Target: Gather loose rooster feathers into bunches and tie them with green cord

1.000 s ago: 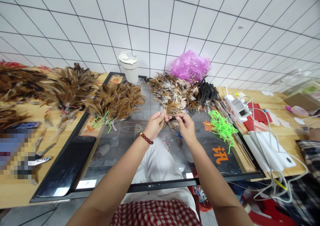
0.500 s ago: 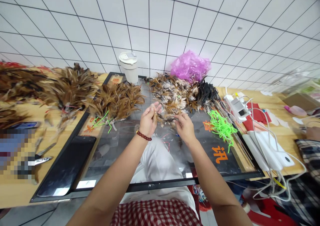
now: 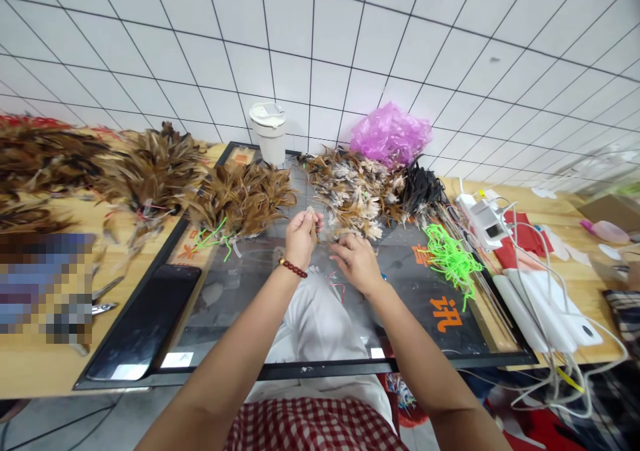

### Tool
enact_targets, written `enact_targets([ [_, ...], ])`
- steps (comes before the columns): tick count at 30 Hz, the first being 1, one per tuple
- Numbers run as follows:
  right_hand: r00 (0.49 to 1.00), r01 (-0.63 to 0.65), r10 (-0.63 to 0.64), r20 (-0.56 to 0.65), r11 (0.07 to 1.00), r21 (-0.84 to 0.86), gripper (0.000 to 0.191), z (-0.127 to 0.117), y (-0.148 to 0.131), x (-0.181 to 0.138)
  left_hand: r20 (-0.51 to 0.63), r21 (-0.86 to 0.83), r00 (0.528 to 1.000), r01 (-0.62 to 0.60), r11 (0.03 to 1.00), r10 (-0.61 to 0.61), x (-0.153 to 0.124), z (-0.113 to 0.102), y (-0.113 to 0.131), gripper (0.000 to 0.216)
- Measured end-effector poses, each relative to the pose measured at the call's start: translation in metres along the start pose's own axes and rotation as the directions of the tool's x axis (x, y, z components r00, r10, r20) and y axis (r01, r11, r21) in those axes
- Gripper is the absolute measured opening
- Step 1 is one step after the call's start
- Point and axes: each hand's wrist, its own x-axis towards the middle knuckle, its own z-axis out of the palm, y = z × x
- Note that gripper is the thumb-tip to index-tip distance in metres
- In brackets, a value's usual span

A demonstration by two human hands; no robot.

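My left hand [image 3: 301, 236], with a beaded bracelet at its wrist, is closed in a pinch around a small brown feather [image 3: 315, 227], mostly hidden by the fingers. To its right, my right hand [image 3: 357, 262] hovers over the dark glass panel, thumb and fingers apart with nothing visible between them. Just beyond that hand lies a mixed heap of white, tan and brown feathers [image 3: 355, 191]. A pile of brown feathers [image 3: 245, 198] is left of my left hand, with bright green ties [image 3: 213, 234] at its near edge.
A white lidded cup [image 3: 271, 134] and a pink plastic bag [image 3: 393, 133] stand by the tiled wall. Right are black feathers [image 3: 424, 188], green ties [image 3: 453, 258] and white chargers with cables [image 3: 484, 221]. A black phone [image 3: 145, 321] lies left. A co-worker's sleeve shows far right.
My left hand has closed its spread fingers around the feather. My right hand has come away from the feathers between the hands, and its fingers have parted. The view has shifted slightly.
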Motion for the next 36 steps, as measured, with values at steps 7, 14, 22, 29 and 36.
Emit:
enact_targets([
  [7,0.993,-0.072,0.086,-0.080,0.985,0.156,0.017,-0.003,-0.001,0.002,0.208,0.258,0.977,-0.004,0.966,-0.052,-0.012,0.007,-0.001,0.023],
  [14,0.977,-0.137,0.161,-0.139,0.977,0.164,0.019,-0.008,0.001,-0.002,0.144,0.304,0.989,-0.084,0.949,0.042,-0.011,0.005,-0.004,0.024],
  [22,0.982,-0.186,0.186,-0.018,0.982,-0.014,0.011,0.002,-0.004,0.000,0.190,0.374,0.981,-0.115,0.921,0.045,-0.014,0.007,0.001,0.022],
  [29,0.990,-0.133,0.128,-0.064,0.987,-0.094,0.016,-0.006,-0.001,0.000,0.314,0.650,0.949,-0.226,0.725,0.015,-0.019,0.008,-0.003,0.018],
  [36,0.969,-0.163,0.162,-0.188,0.987,0.010,0.017,-0.011,0.004,-0.002,0.387,0.741,0.918,-0.254,0.621,-0.086,-0.027,0.013,0.002,0.025],
])
